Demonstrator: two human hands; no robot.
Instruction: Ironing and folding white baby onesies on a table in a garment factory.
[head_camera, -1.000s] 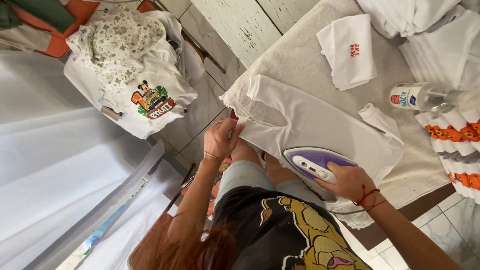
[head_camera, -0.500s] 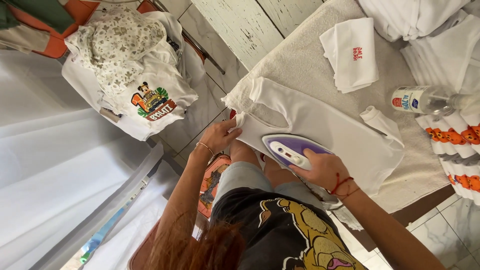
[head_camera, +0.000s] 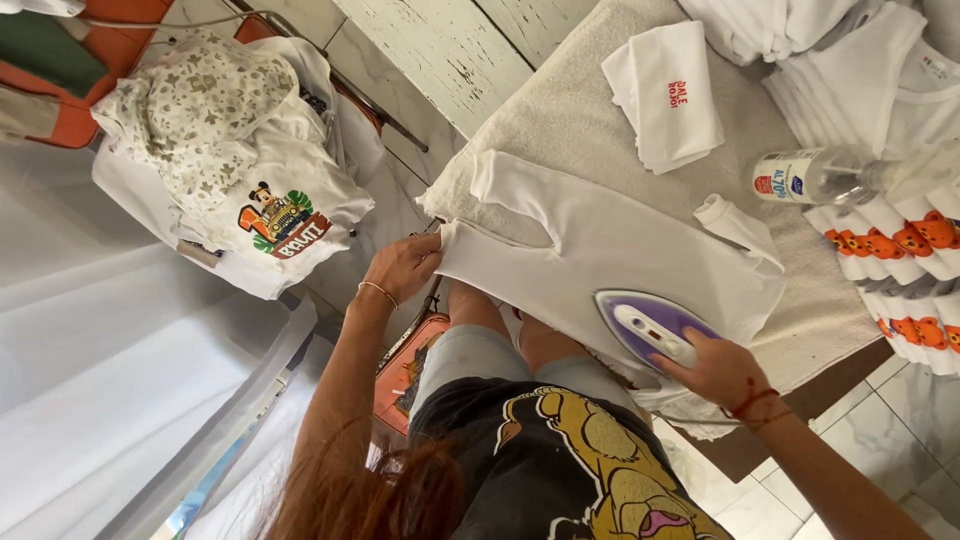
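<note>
One white shirt (head_camera: 610, 250), spread flat

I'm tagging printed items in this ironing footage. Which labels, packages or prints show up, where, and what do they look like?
Clear plastic bottle, lying on the towel at right: white label with red and blue marks.
Folded white cloth, top of the towel: small red print.
White shirt on the chair, left: colourful cartoon print.
Stacked white garments, right edge: orange bear prints.
</note>
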